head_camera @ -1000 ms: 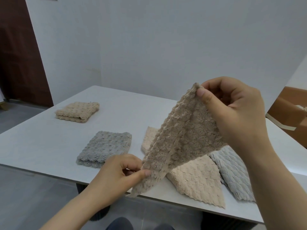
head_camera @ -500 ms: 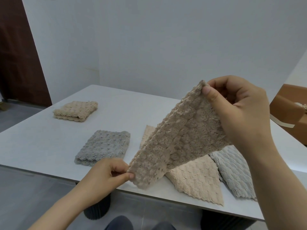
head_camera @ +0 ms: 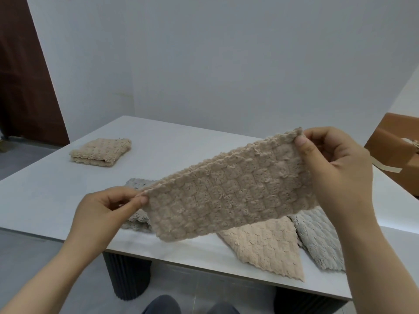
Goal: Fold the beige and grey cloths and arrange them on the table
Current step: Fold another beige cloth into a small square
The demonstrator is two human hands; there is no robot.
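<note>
The beige cloth held in the air is a thick, plush fabric with a raised bubble-like grid. It hangs as a long rectangular band above the near edge of the pale grey surface. Its long axis runs from lower left to upper right, the right end higher than the left, and its broad face is turned toward the camera.

The left hand pinches the band's upper left corner between thumb and curled forefinger, the other fingers tucked in behind. The right hand pinches the upper right corner, thumb on the front face and fingers curled behind the fabric. The cloth is stretched fairly taut between the two.

On the surface lie four more cloths of the same nubby weave. A folded beige cloth sits as a compact, thick square at the far left, well apart from the rest. A folded grey cloth lies nearer, mostly hidden behind the left hand and the held band. Under the band's right half an open beige cloth lies flat, one zigzag-edged corner pointing over the near edge, and an open grey cloth lies just beside it on the right, touching it.

A dark ribbed leg stands beneath the surface, and a brown cardboard box sits at the far right.
</note>
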